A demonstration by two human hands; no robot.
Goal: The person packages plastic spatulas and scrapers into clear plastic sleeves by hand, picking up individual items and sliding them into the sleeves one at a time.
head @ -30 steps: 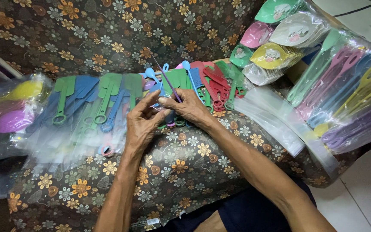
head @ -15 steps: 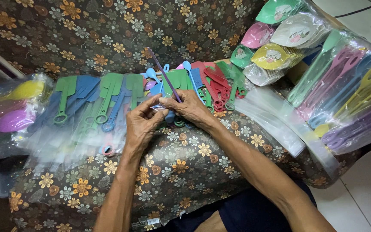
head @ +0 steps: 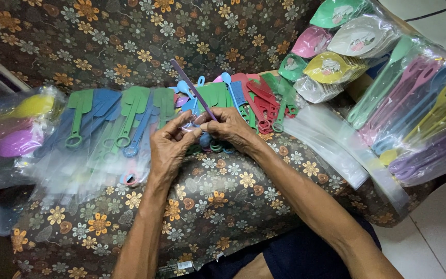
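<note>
Item in hand: a slim purple plastic utensil handle (head: 194, 89), slanting up and to the far left from between the two hands, its lower end hidden among the fingertips. Left hand (head: 169, 147) sits at scene centre, fingers curled and pinched on a crinkled clear plastic sleeve (head: 188, 124) that wraps the lower end of the purple handle. Right hand (head: 231, 129) sits just right of it, touching it at the fingertips, thumb and forefinger closed on the same handle and sleeve; whether the sleeve is fully around the piece cannot be told. Support: a cushion covered in dark brown floral fabric (head: 223, 201), under both forearms. Far side of the hands, left: a row of green and blue flat plastic spatulas with ring ends (head: 125, 111), lying in clear wrappers. Directly beyond the hands: a loose heap of red, green and blue plastic utensils (head: 256, 101). Far left: a clear bag of yellow and purple plastic spoons (head: 14, 126). Right: a stack of empty clear plastic sleeves (head: 331, 142), and beyond it a large clear bag of long pastel plastic utensils (head: 421, 113). Far right, top: bagged bundles of rounded green, pink, white and yellow plastic pieces (head: 336, 49).
</note>
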